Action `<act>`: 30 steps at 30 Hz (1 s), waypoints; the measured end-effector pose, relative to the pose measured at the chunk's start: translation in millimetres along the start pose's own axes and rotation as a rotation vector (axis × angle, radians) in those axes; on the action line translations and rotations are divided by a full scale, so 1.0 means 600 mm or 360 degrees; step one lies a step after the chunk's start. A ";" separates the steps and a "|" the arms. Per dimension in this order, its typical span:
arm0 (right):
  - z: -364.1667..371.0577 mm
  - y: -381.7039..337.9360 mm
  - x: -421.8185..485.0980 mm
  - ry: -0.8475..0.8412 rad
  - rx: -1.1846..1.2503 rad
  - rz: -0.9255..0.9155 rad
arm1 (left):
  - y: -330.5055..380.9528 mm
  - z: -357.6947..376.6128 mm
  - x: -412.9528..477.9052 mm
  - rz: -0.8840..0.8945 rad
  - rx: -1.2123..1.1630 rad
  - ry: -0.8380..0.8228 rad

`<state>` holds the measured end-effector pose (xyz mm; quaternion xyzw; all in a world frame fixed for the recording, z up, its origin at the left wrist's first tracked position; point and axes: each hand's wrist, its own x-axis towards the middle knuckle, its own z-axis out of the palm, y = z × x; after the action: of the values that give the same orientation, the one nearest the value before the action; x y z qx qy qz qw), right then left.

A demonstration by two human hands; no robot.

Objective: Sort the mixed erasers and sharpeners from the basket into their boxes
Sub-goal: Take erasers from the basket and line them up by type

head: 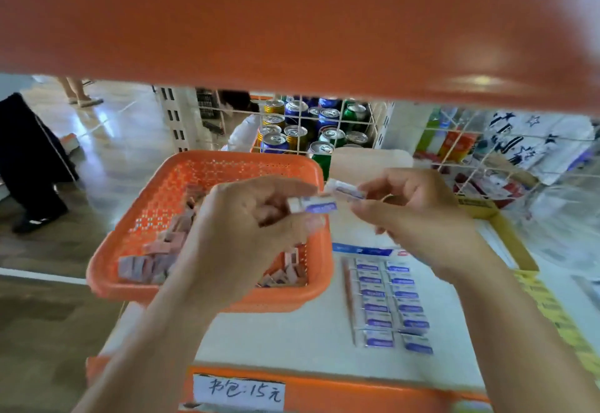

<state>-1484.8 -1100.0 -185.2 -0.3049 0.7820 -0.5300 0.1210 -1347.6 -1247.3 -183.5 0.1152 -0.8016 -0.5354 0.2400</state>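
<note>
An orange perforated basket [227, 165] stands on the white counter and holds several small pinkish sharpeners [156, 260] and erasers. My left hand [246, 227] hovers over the basket and pinches a white eraser with a purple label [315, 206]. My right hand [418, 214] is level with it to the right and pinches a second such eraser [345, 190]. To the right lies a shallow box [367, 252] with two rows of purple-labelled erasers [393, 305] lined up in it.
An orange shelf edge [292, 22] fills the top of the view, blurred. Behind the basket a wire rack holds drink cans [302, 126]. A cardboard box [506, 237] sits at the right. A price label [240, 391] is on the front edge. A person's legs [29, 165] stand at the left.
</note>
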 end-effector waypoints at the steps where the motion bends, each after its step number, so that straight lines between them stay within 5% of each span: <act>1: -0.015 0.017 -0.017 0.0021 0.0036 0.0075 | 0.004 0.026 -0.012 -0.0021 -0.0119 -0.0121; 8: -0.076 0.106 -0.124 0.0097 0.0093 0.0267 | -0.034 0.140 -0.076 -0.0126 -0.0127 -0.0343; 17: -0.079 0.152 -0.183 -0.0201 0.0108 0.0449 | -0.088 0.175 -0.122 -0.0336 0.0155 -0.0304; 30: -0.075 0.173 -0.177 -0.0275 -0.0281 0.0457 | -0.114 0.185 -0.116 -0.0077 0.0596 -0.0205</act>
<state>-1461.0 -975.5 -274.9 -0.2439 0.8476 -0.4084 0.2349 -1349.2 -1154.7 -298.7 0.1425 -0.8978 -0.3889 0.1499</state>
